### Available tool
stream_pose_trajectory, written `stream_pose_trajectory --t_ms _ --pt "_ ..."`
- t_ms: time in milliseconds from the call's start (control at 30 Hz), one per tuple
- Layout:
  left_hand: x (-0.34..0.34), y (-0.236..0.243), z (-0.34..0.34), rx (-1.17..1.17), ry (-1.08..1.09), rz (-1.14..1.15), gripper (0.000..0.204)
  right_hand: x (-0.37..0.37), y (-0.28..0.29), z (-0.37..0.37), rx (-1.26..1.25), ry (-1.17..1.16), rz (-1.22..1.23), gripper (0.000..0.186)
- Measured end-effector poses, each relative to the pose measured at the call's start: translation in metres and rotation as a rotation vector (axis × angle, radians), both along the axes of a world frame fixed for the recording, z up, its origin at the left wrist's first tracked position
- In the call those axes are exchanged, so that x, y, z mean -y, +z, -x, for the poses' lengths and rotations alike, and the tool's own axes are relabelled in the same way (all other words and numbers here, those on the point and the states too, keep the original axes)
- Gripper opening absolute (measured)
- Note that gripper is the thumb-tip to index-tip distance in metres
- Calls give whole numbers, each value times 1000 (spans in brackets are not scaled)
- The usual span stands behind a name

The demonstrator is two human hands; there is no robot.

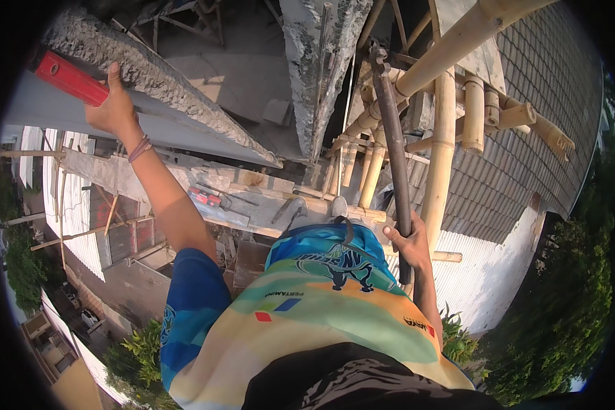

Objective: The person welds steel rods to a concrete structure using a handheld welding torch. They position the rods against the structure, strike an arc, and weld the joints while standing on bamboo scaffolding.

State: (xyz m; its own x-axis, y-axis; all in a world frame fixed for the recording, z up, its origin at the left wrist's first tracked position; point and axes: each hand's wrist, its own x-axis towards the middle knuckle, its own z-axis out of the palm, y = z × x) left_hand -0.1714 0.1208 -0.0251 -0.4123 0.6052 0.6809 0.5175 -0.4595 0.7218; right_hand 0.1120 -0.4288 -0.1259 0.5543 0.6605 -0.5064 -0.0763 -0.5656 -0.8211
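Note:
My left hand (pixel 114 109) reaches far out to the upper left, closed round the end of a red spirit level (pixel 72 78). It lies along the top part of a grey wall (pixel 184 140) with a rough, broken concrete edge; its far end is out of sight. Close to my right hip, my right hand (pixel 413 246) is wrapped round a long dark pole (pixel 393 130). The pole stands steeply in front of me, crossing the bamboo scaffolding (pixel 444 137). Its lower end shows just below my hand.
My feet rest on a narrow plank walkway (pixel 253 220), where a red-and-grey tool (pixel 208 197) lies to the left. Rough concrete (pixel 321 68) rises ahead. Tiled roofing (pixel 485 191) and white corrugated sheets (pixel 499 273) lie below right. Trees and lower buildings appear far beneath.

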Motion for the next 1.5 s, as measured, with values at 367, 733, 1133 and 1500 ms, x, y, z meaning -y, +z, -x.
stream_pose_trajectory --t_ms 367,733,1133,1500 --pt "-3 -1 3 51 -59 -1 59 3 33 17 -182 104 -182 52" --pt "-1 1 2 83 -92 -25 60 -18 16 33 320 -46 -18 47" --pt "2 0 0 44 -34 -18 59 -51 18 -71 786 246 285 46" --pt "-8 -5 6 107 -80 30 50 -147 4 -248 1251 462 247 27"
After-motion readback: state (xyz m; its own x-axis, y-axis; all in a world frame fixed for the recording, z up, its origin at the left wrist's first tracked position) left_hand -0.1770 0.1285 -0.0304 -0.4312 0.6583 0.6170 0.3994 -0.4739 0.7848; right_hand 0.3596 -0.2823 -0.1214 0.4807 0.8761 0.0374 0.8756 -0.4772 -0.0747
